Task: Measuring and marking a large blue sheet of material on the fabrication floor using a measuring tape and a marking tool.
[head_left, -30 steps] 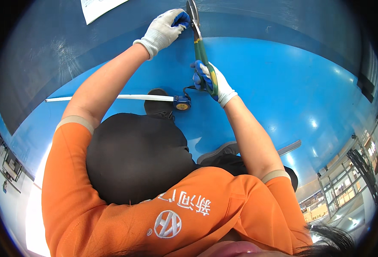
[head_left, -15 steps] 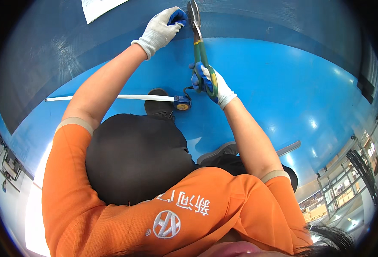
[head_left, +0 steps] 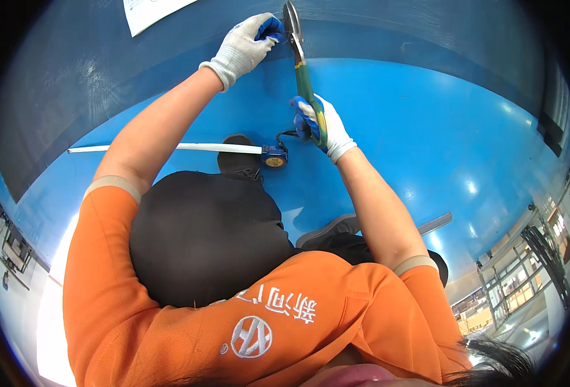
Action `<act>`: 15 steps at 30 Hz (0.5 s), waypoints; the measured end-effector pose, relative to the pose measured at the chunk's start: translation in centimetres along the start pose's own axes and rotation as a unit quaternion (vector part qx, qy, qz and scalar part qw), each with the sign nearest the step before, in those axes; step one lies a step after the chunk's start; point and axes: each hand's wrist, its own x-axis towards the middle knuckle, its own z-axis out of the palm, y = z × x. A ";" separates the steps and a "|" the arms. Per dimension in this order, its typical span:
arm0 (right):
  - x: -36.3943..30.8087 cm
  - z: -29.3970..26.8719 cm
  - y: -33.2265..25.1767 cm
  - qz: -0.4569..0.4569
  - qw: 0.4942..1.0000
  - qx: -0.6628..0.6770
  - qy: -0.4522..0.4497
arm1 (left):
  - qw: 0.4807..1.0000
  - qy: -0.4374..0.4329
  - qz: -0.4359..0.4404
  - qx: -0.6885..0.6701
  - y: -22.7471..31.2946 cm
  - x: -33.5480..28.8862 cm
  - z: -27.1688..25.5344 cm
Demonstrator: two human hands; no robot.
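My left hand point(head_left: 241, 48), in a white glove with blue fingertips, is pinched closed beside the jaws of a pair of snips point(head_left: 304, 77). Whatever lies between those fingertips is too small to make out. My right hand point(head_left: 329, 129), gloved the same way, is wrapped round the green and yellow handles, which are squeezed together. The metal jaws point away from me over a dark sheet-like surface point(head_left: 117, 77). Nearer to me, a dark blue tape measure point(head_left: 274, 155) lies by my shoe, its white blade drawn out to the left and passing under my left forearm.
Blue flooring point(head_left: 427, 129) spreads under and around me. A white printed paper point(head_left: 152, 13) rests on the dark surface at the far left. To the right of my right forearm lies a grey metal strip point(head_left: 435, 223). Metal racks point(head_left: 511, 284) stand at the right rim.
The snips' handles have come together in my right hand; they were apart before. My left hand has barely moved, and the tape measure lies as it did.
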 end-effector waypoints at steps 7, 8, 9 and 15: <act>-0.6 0.6 -0.9 0.009 0.996 -0.077 0.032 | 1.000 0.000 0.002 0.002 -0.1 0.1 -0.3; -0.8 0.6 -1.0 0.014 0.994 -0.097 0.037 | 1.000 0.001 0.002 0.005 0.0 0.1 -0.4; -1.0 0.5 -0.9 0.015 0.994 -0.097 0.038 | 1.000 0.000 0.001 0.005 -0.1 0.2 -0.2; -2.8 -1.3 1.8 0.045 0.994 -0.095 -0.006 | 0.998 -0.020 0.022 0.050 -0.6 -1.0 0.6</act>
